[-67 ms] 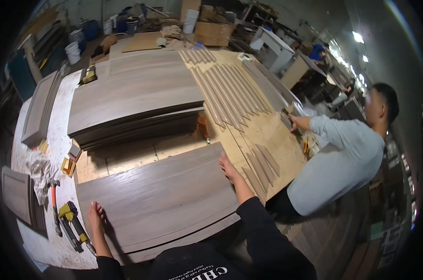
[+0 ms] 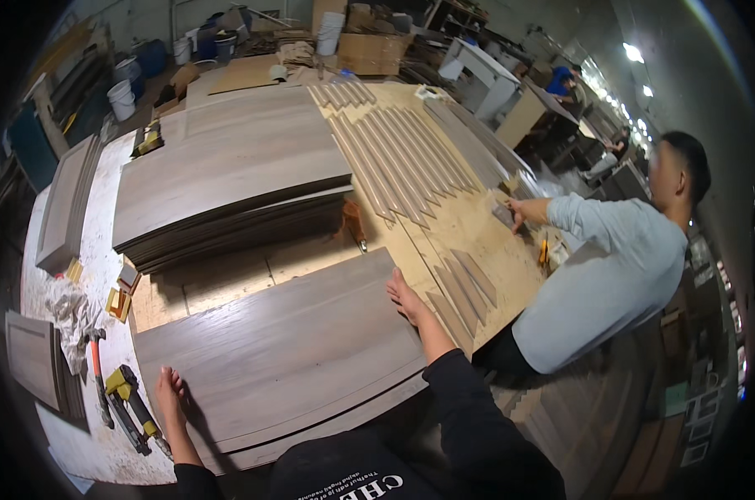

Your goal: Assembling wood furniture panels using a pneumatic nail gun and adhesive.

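Got a big grey-brown panel (image 2: 281, 346) up front rn

Got L hand (image 2: 170, 393) at the panel's left edge, R hand (image 2: 406, 301) at the right edge near the far corner. Got both well apart w/ the panel btwn; can't tell if actually gripping or just resting there tbh. Got the panel lying flat on the near side of the table (image 2: 465, 237), w/ another board edge (image 2: 265, 451) showing along the front. Seeing a stack of similar panels (image 2: 235, 171) just behind, plus an orange tool (image 2: 355, 223) by its R corner. Also got a hammer (image 2: 96, 367) & yellow-black power tool (image 2: 125, 392) off to the L, near a crumpled white cloth (image 2: 67, 310). Seeing rows of wood strips (image 2: 402, 162) on the R, w/ a co-worker (image 2: 607, 271) in light grey reaching in.
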The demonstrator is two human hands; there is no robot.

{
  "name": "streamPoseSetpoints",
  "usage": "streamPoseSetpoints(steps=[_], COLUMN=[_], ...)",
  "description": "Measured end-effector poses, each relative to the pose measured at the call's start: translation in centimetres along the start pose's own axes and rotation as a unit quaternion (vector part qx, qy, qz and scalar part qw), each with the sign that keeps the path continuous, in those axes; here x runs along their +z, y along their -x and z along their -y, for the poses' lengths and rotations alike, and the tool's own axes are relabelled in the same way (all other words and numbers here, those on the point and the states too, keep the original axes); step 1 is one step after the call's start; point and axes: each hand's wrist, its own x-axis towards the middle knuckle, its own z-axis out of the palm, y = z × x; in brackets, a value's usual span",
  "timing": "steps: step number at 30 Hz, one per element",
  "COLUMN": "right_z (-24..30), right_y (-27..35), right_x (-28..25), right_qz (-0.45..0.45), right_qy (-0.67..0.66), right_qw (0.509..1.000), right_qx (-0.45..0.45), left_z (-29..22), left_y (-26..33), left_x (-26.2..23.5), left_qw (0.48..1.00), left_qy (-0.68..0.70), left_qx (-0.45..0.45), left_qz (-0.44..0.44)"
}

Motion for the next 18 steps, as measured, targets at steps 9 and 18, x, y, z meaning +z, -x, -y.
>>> streamPoseSetpoints(steps=[9, 18], right_z=[-5.4, -7.9], right_y=[6.3, 8.0], right_x=[-8.3, -8.2], right_qz=[0.055, -0.039], right_qy=[-0.002, 0.033], right_qw=[0.998, 0.999], right_qx=[0.034, 0.017], left_z=[5.8, 2.5], left_y=[13.2, 11.9], left_x=[0.6, -0.9], left_qw=[0.997, 0.847], left_qy=[-0.005, -0.422], left_qx=[-0.074, 0.213], left_qz=[-0.023, -0.245])
